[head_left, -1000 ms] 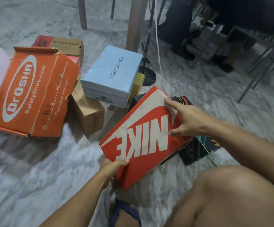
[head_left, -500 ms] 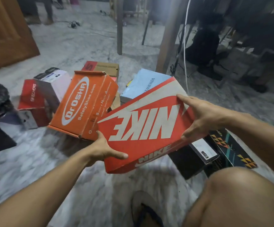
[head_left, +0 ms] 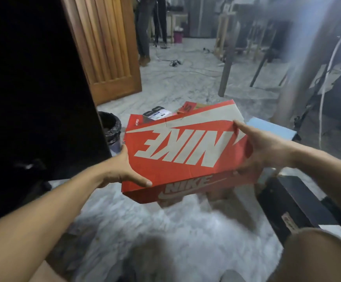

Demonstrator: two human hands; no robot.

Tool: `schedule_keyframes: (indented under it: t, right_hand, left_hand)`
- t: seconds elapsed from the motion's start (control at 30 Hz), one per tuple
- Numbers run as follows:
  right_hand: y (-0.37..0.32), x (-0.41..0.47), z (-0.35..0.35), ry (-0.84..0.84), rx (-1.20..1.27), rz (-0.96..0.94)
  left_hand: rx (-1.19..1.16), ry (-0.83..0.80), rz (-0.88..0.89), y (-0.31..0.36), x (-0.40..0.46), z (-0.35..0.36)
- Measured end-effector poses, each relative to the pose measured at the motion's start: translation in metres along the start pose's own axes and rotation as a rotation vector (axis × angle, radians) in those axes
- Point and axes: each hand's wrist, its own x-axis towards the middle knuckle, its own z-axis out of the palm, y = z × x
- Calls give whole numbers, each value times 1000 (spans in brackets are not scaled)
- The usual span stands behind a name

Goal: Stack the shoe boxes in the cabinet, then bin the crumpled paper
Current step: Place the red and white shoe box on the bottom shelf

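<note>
I hold a red Nike shoe box (head_left: 181,147) with white lettering in the air above the floor, lid up. My left hand (head_left: 122,171) grips its left end with the thumb on the lid. My right hand (head_left: 255,147) grips its right end, fingers spread over the lid. A dark cabinet (head_left: 33,98) fills the left of the view; its inside is black and I cannot see into it. Other shoe boxes peek out behind the held one: a red one (head_left: 135,122), a grey-white one (head_left: 156,114) and a light blue one (head_left: 271,129). No crumpled paper shows.
A bin with a black liner (head_left: 109,127) stands on the marble floor beside the cabinet. A wooden door (head_left: 104,47) stands open behind it. Black boxes (head_left: 291,202) lie at the right by my knee (head_left: 318,255). Table and chair legs (head_left: 228,58), cables and a standing person's legs (head_left: 145,33) are further back.
Both hands have lifted the Nike box higher and swung it left toward the dark cabinet. My view has risen, so the orange box is hidden and the cabinet and bin have come in.
</note>
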Motion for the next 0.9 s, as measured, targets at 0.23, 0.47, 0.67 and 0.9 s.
schedule_keyframes:
  t: [0.23, 0.47, 0.67, 0.9]
  right_hand:
    - [-67, 52, 21, -2, 28, -161]
    - [-136, 78, 58, -105, 52, -253]
    - [-186, 101, 89, -195, 68, -419]
    - [-252, 137, 140, -377, 120, -500]
  left_hand:
    - [-32, 264, -56, -8, -64, -63]
    - [-90, 411, -177, -41, -119, -107]
    - [-156, 483, -264, -80, -150, -128]
    - [-237, 591, -390, -148, -178, -139]
